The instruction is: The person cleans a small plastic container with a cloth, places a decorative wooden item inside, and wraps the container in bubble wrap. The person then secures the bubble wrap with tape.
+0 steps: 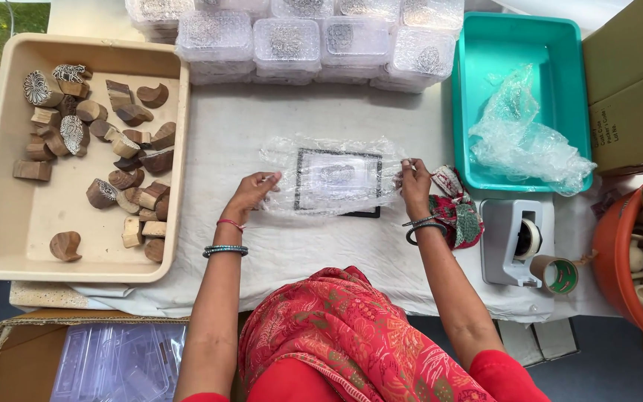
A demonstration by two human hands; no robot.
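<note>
My left hand [253, 193] pinches the left edge of a sheet of clear bubble wrap [333, 175], and my right hand [414, 182] pinches its right edge. The sheet is stretched flat over a dark-framed rectangular block [338, 182] with a carved pattern, lying on the white cloth [277, 246]. Both wrists wear bangles.
A beige tray [9, 223] with several carved wooden blocks sits at the left. Stacked clear boxes [299, 37] line the back. A teal bin [478, 45] holds crumpled plastic. At right stand a tape dispenser [519, 238], a tape roll [556, 274], an orange tub [612, 246], cardboard boxes and a red patterned cloth [459, 216].
</note>
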